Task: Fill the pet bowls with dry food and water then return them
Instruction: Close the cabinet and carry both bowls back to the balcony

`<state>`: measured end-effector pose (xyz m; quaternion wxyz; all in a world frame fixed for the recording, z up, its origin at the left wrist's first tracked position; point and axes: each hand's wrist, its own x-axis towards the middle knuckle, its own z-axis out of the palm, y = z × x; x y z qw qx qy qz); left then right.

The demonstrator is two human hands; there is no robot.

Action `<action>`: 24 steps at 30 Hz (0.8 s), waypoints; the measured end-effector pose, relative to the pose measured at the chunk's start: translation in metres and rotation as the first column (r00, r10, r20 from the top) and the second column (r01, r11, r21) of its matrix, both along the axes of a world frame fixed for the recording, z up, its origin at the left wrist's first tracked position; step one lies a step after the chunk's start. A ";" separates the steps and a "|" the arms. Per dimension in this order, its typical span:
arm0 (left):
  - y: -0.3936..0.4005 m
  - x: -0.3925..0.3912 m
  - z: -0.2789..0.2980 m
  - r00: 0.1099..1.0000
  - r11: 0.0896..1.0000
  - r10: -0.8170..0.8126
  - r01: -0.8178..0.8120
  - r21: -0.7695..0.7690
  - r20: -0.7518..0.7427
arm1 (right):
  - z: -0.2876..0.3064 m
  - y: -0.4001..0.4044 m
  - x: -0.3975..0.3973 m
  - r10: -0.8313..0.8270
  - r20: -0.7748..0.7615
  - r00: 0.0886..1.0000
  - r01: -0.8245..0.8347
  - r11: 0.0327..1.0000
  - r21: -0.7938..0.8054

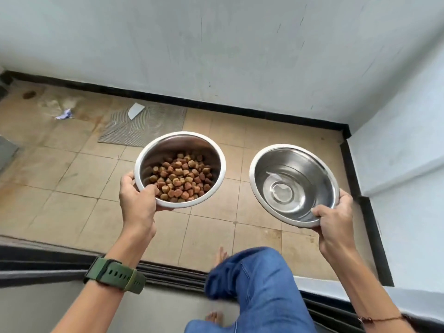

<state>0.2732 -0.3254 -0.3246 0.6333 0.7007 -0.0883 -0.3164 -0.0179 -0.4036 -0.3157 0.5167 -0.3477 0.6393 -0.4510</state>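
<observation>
Steel is in both hands: the left hand grips the near rim of the round white-rimmed steel bowl of brown kibble, thumb hooked inside, fingers underneath. The right hand pinches the near rim of the matching steel bowl holding clear water the same way. Both bowls jut forward from the fingers, held level and well above the beige tiled floor below them. Judged next: lowering them straight down, the water bowl kept flat.

Soft even daylight, wide-angle edge distortion
</observation>
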 end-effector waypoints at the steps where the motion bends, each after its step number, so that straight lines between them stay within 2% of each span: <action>1: -0.013 0.006 -0.002 1.000 1.000 -0.004 0.004 0.004 -0.001 | -0.002 -0.013 0.006 0.002 -0.012 1.000 -0.002 1.000 0.004; 10: -0.142 0.071 -0.034 0.999 0.997 0.039 -0.039 0.066 0.002 | -0.034 -0.154 0.068 0.145 -0.090 0.985 -0.141 0.989 0.047; 19: -0.289 0.146 -0.061 0.998 0.987 0.066 -0.067 0.144 0.008 | -0.057 -0.316 0.152 0.144 -0.090 0.986 -0.136 0.987 0.092; 24: -0.363 0.196 -0.092 1.000 0.981 0.015 -0.016 0.196 0.002 | -0.088 -0.392 0.189 0.129 -0.102 0.986 -0.110 0.978 0.177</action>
